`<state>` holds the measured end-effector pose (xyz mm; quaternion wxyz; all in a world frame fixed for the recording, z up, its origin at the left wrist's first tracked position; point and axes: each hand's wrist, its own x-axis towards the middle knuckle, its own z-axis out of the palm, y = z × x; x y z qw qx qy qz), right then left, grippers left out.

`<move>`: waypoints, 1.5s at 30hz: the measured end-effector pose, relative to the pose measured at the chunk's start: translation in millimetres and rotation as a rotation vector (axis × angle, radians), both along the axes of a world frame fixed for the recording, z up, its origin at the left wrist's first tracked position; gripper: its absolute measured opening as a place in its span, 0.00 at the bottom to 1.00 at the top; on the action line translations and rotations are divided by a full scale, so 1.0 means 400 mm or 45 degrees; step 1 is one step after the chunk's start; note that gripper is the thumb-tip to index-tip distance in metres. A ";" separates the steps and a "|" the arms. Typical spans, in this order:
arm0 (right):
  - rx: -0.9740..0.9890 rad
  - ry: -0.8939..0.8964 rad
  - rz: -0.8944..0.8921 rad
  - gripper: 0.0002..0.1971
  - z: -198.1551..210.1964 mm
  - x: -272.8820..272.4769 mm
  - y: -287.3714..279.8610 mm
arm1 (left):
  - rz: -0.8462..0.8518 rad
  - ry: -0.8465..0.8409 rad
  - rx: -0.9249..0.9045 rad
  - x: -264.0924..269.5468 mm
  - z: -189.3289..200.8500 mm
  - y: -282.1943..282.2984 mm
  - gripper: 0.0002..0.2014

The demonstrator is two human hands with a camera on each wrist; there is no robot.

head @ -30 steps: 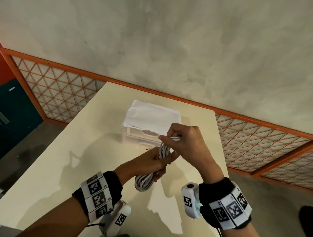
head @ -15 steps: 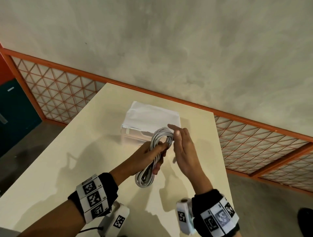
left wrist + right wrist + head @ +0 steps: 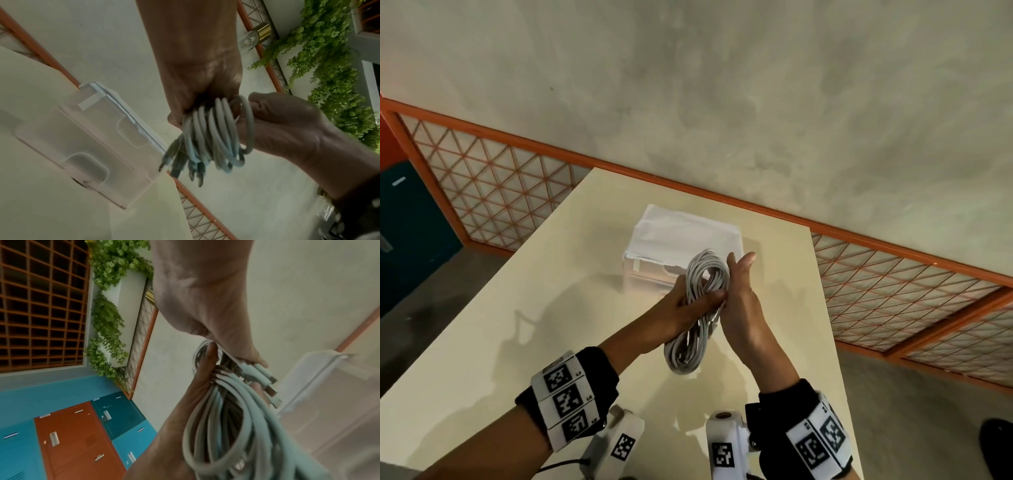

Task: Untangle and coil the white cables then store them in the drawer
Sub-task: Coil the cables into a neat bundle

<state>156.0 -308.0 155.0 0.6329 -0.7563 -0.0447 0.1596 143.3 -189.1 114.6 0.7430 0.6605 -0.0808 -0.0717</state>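
Observation:
A coil of white cables point(image 3: 686, 353) hangs above the cream table point(image 3: 517, 325). My left hand point(image 3: 681, 311) grips the coil around its middle, thumb across the strands. The right hand point(image 3: 739, 301) lies flat against the coil's right side with fingers straight and pointing away from me. In the left wrist view the bundle point(image 3: 216, 129) sits between both hands, plug ends dangling below. The right wrist view shows several connectors point(image 3: 265, 381) under my right fingertips. Behind the hands stands a translucent drawer box point(image 3: 643, 274); its drawers look closed.
White folded cloth or paper point(image 3: 685, 236) covers the top of the drawer box. The table's right edge point(image 3: 825, 308) runs close beside my right hand. An orange lattice fence point(image 3: 493, 192) stands on the floor beyond the table. Blue and orange lockers point(image 3: 78, 434) lie to the left.
My right hand let go of its pinch on the coil's top and flattened against the coil's right side. The coil's upper loop now shows. Left hand kept its grip.

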 end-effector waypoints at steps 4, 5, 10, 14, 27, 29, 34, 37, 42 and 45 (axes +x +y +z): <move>0.076 0.070 0.017 0.53 -0.029 0.011 0.008 | -0.094 0.073 -0.011 0.005 -0.010 0.011 0.18; 0.097 0.092 0.035 0.56 -0.036 0.014 0.007 | -0.105 0.089 0.002 0.005 -0.012 0.016 0.17; 0.109 0.180 0.170 0.56 -0.028 0.033 0.003 | -0.045 0.061 0.042 0.003 -0.023 0.020 0.06; -0.028 0.122 0.277 0.54 -0.011 0.035 -0.002 | 0.082 0.060 0.072 0.002 -0.025 0.026 0.04; -0.338 0.010 0.432 0.43 -0.001 0.037 -0.022 | -0.047 0.384 -0.032 0.003 -0.021 0.026 0.07; -0.241 -0.010 0.387 0.38 0.013 0.031 -0.020 | 0.061 0.311 -0.137 0.007 -0.016 0.018 0.07; -0.148 -0.014 0.369 0.54 -0.018 0.032 0.003 | 0.202 0.213 -0.524 0.032 0.022 0.019 0.10; -0.128 -0.021 0.413 0.40 -0.039 0.042 0.013 | 0.111 0.125 -0.447 0.034 0.023 0.041 0.11; -0.253 -0.037 0.431 0.25 -0.048 0.039 0.021 | -0.001 0.121 -0.217 0.040 0.025 0.081 0.19; -0.294 -0.035 0.443 0.16 -0.059 0.029 0.025 | -0.001 0.106 -0.070 0.039 0.026 0.088 0.27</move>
